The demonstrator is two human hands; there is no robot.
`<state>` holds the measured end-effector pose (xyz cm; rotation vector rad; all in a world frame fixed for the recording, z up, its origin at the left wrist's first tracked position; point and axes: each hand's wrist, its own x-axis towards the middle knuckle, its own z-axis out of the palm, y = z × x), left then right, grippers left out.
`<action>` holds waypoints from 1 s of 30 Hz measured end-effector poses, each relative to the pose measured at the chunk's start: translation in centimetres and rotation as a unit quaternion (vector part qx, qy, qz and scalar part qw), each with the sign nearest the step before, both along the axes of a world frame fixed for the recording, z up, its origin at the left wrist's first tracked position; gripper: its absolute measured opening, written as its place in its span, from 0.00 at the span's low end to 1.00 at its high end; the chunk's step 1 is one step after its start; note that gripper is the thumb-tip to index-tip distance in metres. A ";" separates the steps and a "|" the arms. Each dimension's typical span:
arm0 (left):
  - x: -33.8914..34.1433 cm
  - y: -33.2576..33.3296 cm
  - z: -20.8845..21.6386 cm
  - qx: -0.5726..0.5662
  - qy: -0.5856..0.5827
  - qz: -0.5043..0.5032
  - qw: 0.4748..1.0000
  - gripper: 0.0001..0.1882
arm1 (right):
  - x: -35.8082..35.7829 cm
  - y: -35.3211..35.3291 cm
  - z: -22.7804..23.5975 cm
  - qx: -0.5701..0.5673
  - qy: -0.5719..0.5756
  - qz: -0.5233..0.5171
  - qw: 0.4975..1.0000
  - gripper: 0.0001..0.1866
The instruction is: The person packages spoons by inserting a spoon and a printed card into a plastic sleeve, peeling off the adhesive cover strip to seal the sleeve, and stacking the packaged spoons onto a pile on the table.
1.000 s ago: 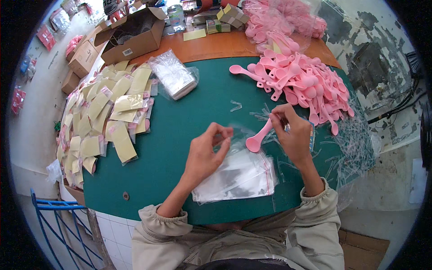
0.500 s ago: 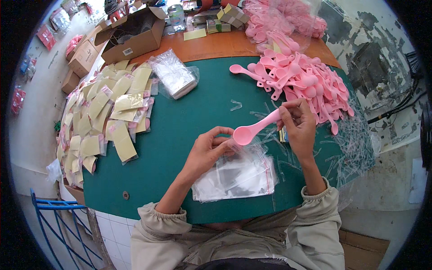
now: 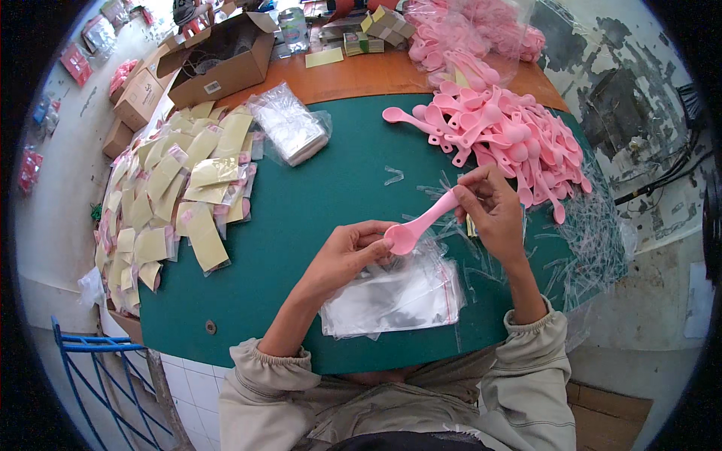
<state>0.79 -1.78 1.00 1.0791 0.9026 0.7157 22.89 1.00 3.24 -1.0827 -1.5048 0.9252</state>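
A pink measuring spoon is held aslant between my two hands, its bowl to the left and low. My right hand pinches the handle's end between thumb and fingers. With the thumb at the bowl's rim, my left hand is closed on the other end; its fingertips are partly hidden behind the bowl. Below the hands lies a stack of clear plastic bags, some crumpled film at its top edge. Behind my right hand, a heap of similar pink spoons covers the table's far right.
Packed bags with cream cards are piled at left on the green tabletop. A bundle of clear bags lies farther back, near an open cardboard box. Clear plastic strips litter the right edge. Card stacks stand behind.
The spoon has moved slightly down and left at its handle end, with my right hand following. My left thumb now presses at the bowl's rim.
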 end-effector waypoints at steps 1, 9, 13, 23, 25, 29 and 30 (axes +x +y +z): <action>0.0 0.0 0.4 0.000 0.000 -0.001 1.000 0.19 | 0.2 0.1 0.0 0.013 -0.001 -0.004 1.000 0.05; -0.2 0.3 0.2 0.016 0.047 -0.058 0.997 0.19 | 0.1 -0.4 0.4 0.016 -0.026 0.017 0.999 0.05; 0.1 -0.1 0.3 0.011 0.027 -0.025 0.999 0.20 | -0.2 -0.4 0.5 -0.040 -0.038 0.058 0.997 0.06; 0.1 -0.3 0.3 -0.032 -0.042 -0.034 0.998 0.19 | -0.8 -0.3 -1.2 -0.081 0.064 0.126 0.987 0.07; 0.2 -0.4 0.0 -0.057 -0.053 -0.036 0.996 0.19 | -0.9 -0.6 -0.6 -0.080 -0.008 0.147 0.986 0.08; 0.3 -0.4 -0.5 -0.015 -0.005 0.008 1.000 0.18 | -1.3 -1.2 -0.5 0.082 -0.213 0.254 0.940 0.10; 0.4 -0.3 -0.4 -0.001 0.015 0.008 1.000 0.18 | -1.1 -1.2 -0.3 0.081 -0.213 0.254 0.940 0.10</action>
